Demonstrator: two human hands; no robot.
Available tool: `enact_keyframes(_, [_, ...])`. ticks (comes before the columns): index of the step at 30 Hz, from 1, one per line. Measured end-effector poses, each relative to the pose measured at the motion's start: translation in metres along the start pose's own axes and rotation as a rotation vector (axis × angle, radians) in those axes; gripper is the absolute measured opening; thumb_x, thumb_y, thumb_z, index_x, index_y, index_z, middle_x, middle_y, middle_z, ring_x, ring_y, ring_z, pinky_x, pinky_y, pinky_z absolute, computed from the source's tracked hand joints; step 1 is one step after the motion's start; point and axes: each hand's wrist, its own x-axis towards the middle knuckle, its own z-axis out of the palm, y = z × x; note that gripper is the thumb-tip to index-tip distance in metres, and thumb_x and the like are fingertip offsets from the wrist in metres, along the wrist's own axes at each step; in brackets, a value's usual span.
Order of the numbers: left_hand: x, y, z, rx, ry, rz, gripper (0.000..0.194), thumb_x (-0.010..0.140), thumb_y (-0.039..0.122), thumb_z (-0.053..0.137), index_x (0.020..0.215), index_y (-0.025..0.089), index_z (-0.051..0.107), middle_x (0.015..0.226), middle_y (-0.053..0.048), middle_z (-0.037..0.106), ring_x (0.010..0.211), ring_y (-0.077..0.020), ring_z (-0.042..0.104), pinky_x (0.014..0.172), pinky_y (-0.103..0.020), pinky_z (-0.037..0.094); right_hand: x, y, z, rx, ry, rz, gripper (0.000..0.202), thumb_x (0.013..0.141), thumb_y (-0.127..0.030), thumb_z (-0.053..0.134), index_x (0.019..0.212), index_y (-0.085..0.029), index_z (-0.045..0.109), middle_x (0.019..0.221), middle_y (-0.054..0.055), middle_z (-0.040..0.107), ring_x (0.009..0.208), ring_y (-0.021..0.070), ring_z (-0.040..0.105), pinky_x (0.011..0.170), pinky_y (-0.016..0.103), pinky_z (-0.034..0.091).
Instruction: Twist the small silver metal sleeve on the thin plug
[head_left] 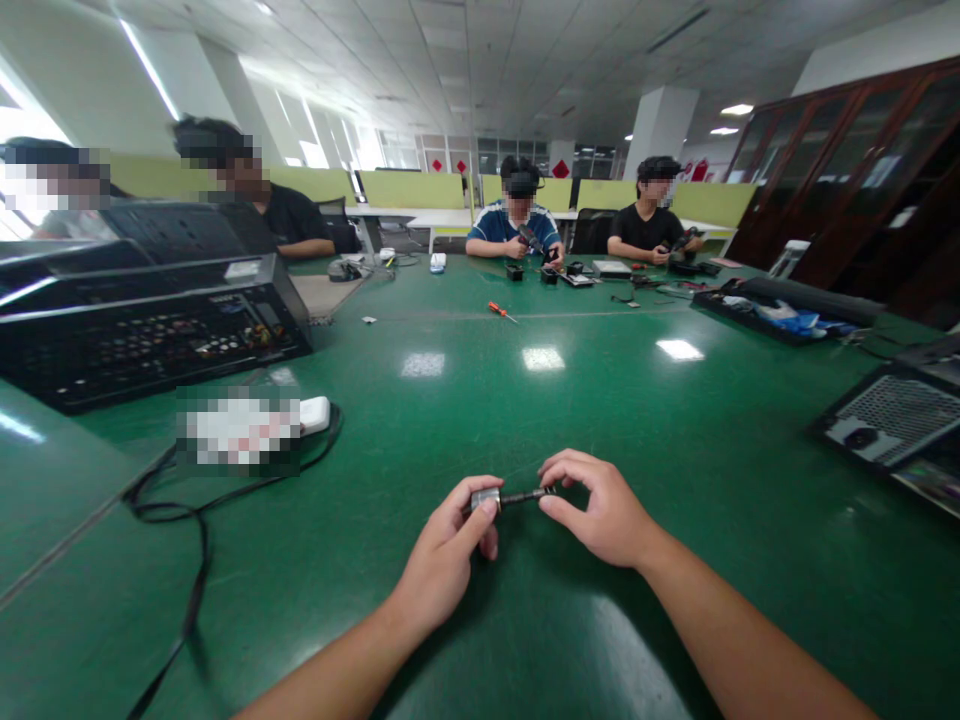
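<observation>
A small silvery metal cylinder with a thin dark shaft is held just above the green table, its shaft pointing right. My left hand is closed around the cylinder, thumb on top and fingers beneath. At the shaft's far end, the curled thumb and fingers of my right hand close in around the dark tip. Small ring-like parts show at that tip, too small to name. The fingers partly hide the cylinder's left end.
A black computer case stands left, another case right. A black cable runs along the left beside a white plug. An orange screwdriver lies farther back. Several people sit around the table, two handling parts.
</observation>
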Motion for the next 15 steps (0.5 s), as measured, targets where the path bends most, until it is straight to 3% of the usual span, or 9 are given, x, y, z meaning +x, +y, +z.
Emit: enact_keyframes(15, [-0.0001, 0.0076, 0.0031, 0.007, 0.009, -0.012, 0.039, 0.089, 0.048, 0.052, 0.111, 0.016, 0.052, 0.057, 0.004, 0.055, 0.056, -0.0171, 0.052, 0.060, -0.028, 0.038, 0.0019, -0.0002, -0.0100, -0.024, -0.063, 0.035, 0.008, 0.077, -0.018, 0.066, 0.085, -0.019, 0.068, 0.082, 0.002, 0.069, 0.077, 0.0173, 0.063, 0.074, 0.029, 0.047])
